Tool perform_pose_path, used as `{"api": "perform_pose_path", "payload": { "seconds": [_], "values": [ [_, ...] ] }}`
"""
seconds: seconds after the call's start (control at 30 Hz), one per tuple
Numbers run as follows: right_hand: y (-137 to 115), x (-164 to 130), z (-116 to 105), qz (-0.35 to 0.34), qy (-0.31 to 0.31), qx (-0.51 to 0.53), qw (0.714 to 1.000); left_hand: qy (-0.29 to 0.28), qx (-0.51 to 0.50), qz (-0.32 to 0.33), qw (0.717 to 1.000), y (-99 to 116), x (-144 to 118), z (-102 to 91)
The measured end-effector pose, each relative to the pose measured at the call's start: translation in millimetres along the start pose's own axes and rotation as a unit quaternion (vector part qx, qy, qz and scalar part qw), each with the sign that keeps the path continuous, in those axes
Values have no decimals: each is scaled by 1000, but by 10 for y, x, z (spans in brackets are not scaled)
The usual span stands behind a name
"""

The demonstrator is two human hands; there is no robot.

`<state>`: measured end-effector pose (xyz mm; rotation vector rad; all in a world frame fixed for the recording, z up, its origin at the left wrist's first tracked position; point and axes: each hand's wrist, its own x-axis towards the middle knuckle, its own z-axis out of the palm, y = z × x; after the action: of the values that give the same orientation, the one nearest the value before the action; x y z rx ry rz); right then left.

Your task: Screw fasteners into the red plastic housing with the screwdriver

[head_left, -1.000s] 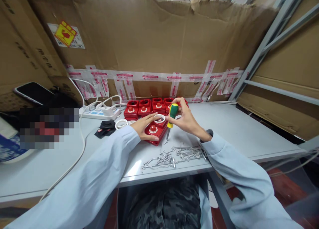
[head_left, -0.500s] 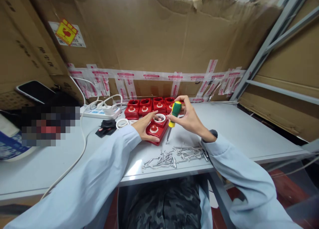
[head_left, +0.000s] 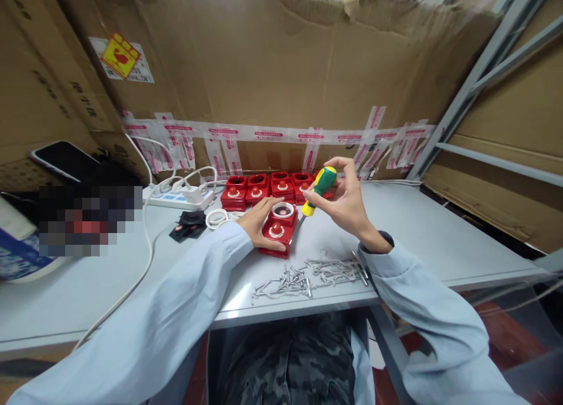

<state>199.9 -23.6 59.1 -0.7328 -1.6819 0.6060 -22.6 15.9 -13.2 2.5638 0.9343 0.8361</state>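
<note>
My left hand [head_left: 262, 224] grips the left side of a red box-shaped housing [head_left: 281, 243], which has a red dome and a white ring [head_left: 282, 210] around a round opening. Between the fingers of my right hand [head_left: 345, 202] is a screwdriver [head_left: 322, 185] with a green and yellow handle. It tilts down to the left, its shaft along the housing's right side; I cannot tell whether the tip touches. Several similar red housings [head_left: 257, 189] stand in a row behind. Loose screws [head_left: 292, 280] lie in front, near the table edge.
White rings [head_left: 216, 218] and black pieces [head_left: 189, 226] lie left of my left hand. A power strip [head_left: 180, 201] with plugs and a white cable [head_left: 147, 258] is farther left. Behind stands a large cardboard box [head_left: 281, 70]; a metal rack [head_left: 488, 158] rises at right.
My right hand has lifted the screwdriver slightly and moved right, tilting the handle further over. The housing under my left hand has turned a little and shifted slightly right.
</note>
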Motion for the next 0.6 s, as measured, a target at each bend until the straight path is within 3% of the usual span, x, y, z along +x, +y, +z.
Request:
{"api": "perform_pose_path", "payload": {
  "seconds": [0.6],
  "values": [
    [-62,6,-12,-17,9,-1,1000,14,54,-10,998,60,13,98]
  ]
}}
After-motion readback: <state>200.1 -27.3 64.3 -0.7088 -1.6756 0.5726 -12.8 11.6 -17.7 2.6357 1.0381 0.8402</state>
